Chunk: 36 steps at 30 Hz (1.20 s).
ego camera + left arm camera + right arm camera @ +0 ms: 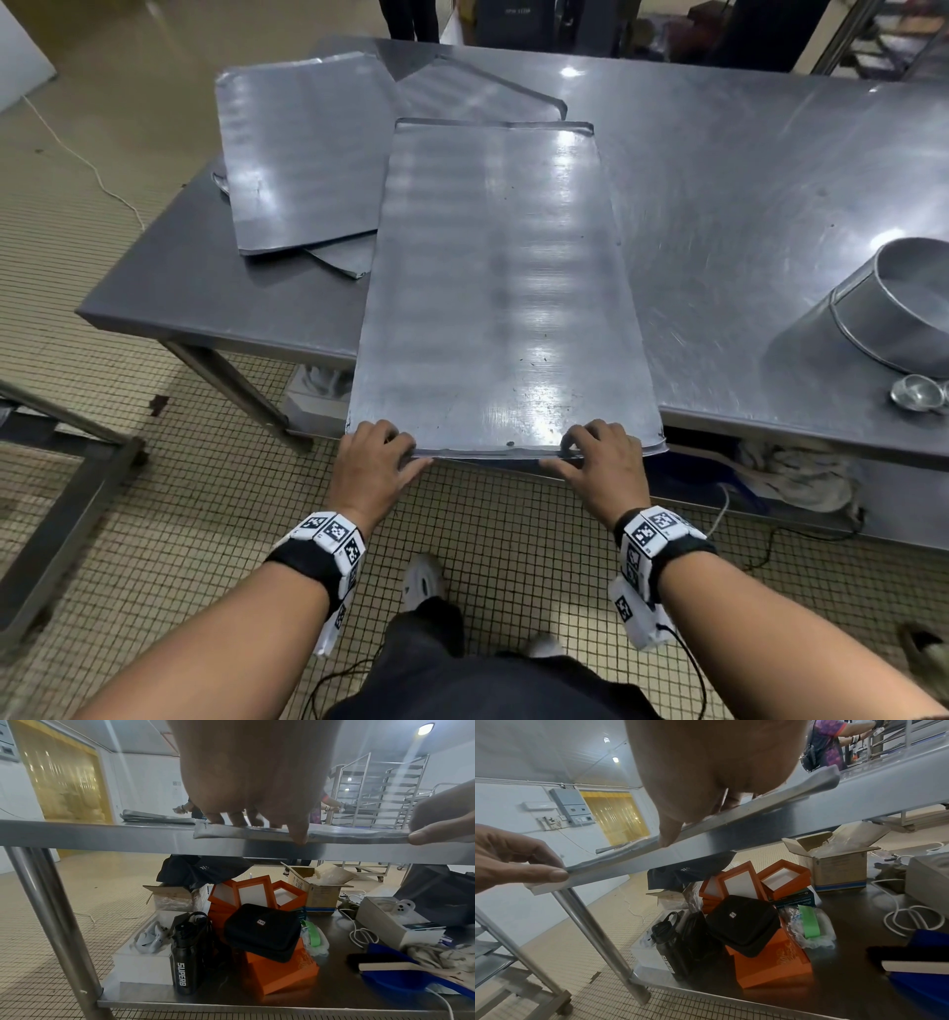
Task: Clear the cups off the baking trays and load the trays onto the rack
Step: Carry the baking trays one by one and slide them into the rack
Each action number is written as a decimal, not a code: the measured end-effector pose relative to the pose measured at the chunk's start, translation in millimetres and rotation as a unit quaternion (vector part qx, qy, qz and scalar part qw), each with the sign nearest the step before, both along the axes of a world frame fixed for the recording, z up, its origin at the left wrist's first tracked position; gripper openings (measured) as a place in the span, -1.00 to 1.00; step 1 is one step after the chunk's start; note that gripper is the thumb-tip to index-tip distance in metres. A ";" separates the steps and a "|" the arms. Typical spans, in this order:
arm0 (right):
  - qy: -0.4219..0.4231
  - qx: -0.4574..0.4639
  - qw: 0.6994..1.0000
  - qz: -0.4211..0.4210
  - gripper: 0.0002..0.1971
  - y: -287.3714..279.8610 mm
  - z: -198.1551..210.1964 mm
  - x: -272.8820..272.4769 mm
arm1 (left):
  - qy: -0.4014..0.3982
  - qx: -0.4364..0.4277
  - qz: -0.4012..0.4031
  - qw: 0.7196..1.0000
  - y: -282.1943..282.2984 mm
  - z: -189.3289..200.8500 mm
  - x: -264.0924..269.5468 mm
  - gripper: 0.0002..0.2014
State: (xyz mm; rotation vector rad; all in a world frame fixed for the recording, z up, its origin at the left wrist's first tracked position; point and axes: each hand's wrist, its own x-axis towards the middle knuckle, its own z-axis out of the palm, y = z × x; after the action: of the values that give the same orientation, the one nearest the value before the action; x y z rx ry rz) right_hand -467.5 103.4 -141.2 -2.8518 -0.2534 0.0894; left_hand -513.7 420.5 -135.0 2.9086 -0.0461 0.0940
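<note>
A long, bare baking tray [503, 288] lies on the steel table [744, 180], its near end sticking out past the front edge. My left hand [405, 453] grips the near edge towards its left corner, fingers on top and thumb at the rim. My right hand [571, 452] grips the same edge further right in the same way. The left wrist view shows my left hand [270, 829] on the tray's rim [347, 834]. The right wrist view shows my right hand [680, 829] on the rim [770, 803]. A small metal cup [919, 393] sits on the table at the right.
Two more trays [303, 154] [482, 92] overlap at the table's back left. A large metal basin [883, 308] lies tilted by the cup. A tray rack [380, 791] stands beyond the table. A metal frame [67, 462] is on the floor at left. Boxes and bags fill the lower shelf [334, 990].
</note>
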 end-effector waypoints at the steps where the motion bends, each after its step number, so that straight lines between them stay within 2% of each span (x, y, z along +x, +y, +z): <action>1: 0.003 0.005 1.000 -0.001 -0.63 0.1 0.3 -0.5 | -0.001 -0.001 -0.001 1.000 0.2 -0.2 0.0 -0.70; 6: 0.015 0.016 1.000 -0.005 -0.61 0.6 1.4 -2.0 | -0.009 -0.005 -0.008 1.000 1.2 -0.8 0.5 -0.69; 9: 0.040 0.016 0.999 -0.005 -0.44 -3.9 9.5 0.9 | -0.004 -0.020 -0.009 1.000 3.3 -1.3 1.1 -0.63; 12: 0.025 0.014 0.997 -0.074 -0.38 -20.6 19.0 13.2 | -0.001 -0.045 0.035 0.998 10.0 1.4 4.3 -0.46; 14: 0.009 0.017 0.986 -0.165 -0.38 -37.6 23.0 24.5 | 0.004 -0.061 0.115 0.992 16.3 4.9 9.3 -0.37; 16: 0.021 0.040 0.968 -0.246 -0.39 -52.1 25.7 33.0 | 0.047 -0.120 0.206 0.970 23.1 8.4 16.7 -0.29; 18: 0.063 0.092 0.948 -0.299 -0.38 -60.5 26.4 39.0 | 0.102 -0.224 0.257 0.935 27.4 13.2 27.0 -0.26; 21: 0.127 0.185 0.915 -0.335 -0.40 -61.2 25.6 43.8 | 0.133 -0.369 0.276 0.878 28.3 20.4 42.9 -0.39; 23: 0.149 0.226 0.896 -0.351 -0.45 -59.3 23.3 47.0 | 0.135 -0.396 0.282 0.863 27.4 20.8 52.0 -0.42; 28: 0.154 0.252 0.886 -0.357 -0.46 -59.5 18.9 46.7 | 0.155 -0.318 0.278 0.893 24.1 4.4 57.7 -0.34; 33: 0.133 0.250 0.900 -0.331 -0.43 -72.9 11.8 34.1 | 0.129 -0.280 0.263 0.914 18.0 -9.6 50.9 -0.38; 36: 0.130 0.244 0.898 -0.343 -0.51 -82.3 16.6 20.2 | 0.126 -0.276 0.251 0.919 6.1 -11.4 45.2 -0.37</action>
State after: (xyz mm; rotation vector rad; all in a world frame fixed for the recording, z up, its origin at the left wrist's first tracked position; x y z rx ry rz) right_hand -447.3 21.1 -124.6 -2.2335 0.6869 0.2221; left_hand -468.5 426.6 -146.4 2.2755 0.6615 -0.1583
